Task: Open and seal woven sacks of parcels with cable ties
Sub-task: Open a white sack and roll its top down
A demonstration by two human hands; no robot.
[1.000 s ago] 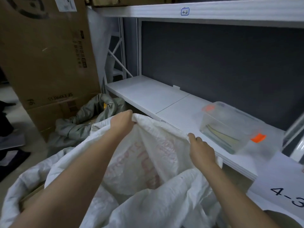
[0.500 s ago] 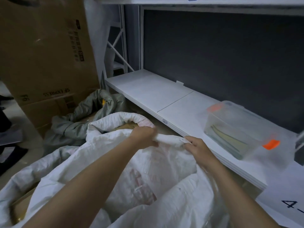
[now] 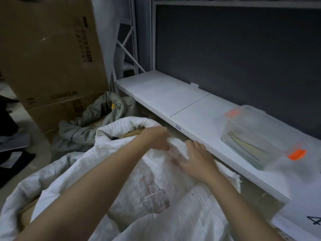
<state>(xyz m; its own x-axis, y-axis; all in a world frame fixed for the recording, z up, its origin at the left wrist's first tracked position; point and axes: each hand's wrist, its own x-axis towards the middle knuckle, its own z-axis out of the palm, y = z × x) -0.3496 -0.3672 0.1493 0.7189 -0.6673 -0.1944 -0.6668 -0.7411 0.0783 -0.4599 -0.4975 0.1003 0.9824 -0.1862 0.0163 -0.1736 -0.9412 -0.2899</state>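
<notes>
A white woven sack (image 3: 152, 185) with faded red print fills the lower middle of the view. Its mouth is bunched into a thick twist between my hands. My left hand (image 3: 156, 138) grips the bunched neck from the left. My right hand (image 3: 194, 159) wraps round the same neck from the right, fingers curled over the fabric and blurred by motion. A second white sack (image 3: 132, 124) stands behind with a rolled rim and brown parcels showing inside. No cable tie shows in either hand.
A white shelf (image 3: 173, 100) runs along the right with a clear plastic box (image 3: 257, 136) with orange clips holding long strips. A large cardboard box (image 3: 46, 54) stands at the left. A grey bag (image 3: 97, 119) lies on the floor.
My hands have come together, gathering the sack's wide mouth into one tight bunch. The view has tilted further down.
</notes>
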